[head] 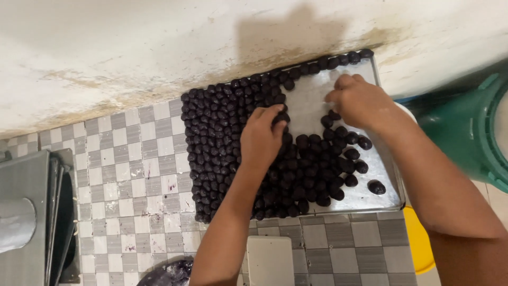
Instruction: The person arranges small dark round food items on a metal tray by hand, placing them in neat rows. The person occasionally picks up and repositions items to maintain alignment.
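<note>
While both hands work a metal tray, the left hand pinches one dark ball. Right hand – fingers curled narrow over the bare patch – grip unclear.

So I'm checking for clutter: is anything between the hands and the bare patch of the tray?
Nothing visible: the left hand and right hand flank the tray's bare patch, with dark balls only around it.

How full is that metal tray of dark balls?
Mostly full. Dark balls cover the tray's left and lower parts in tight rows; bare metal shows between the left hand and right hand, and along its right edge.
</note>
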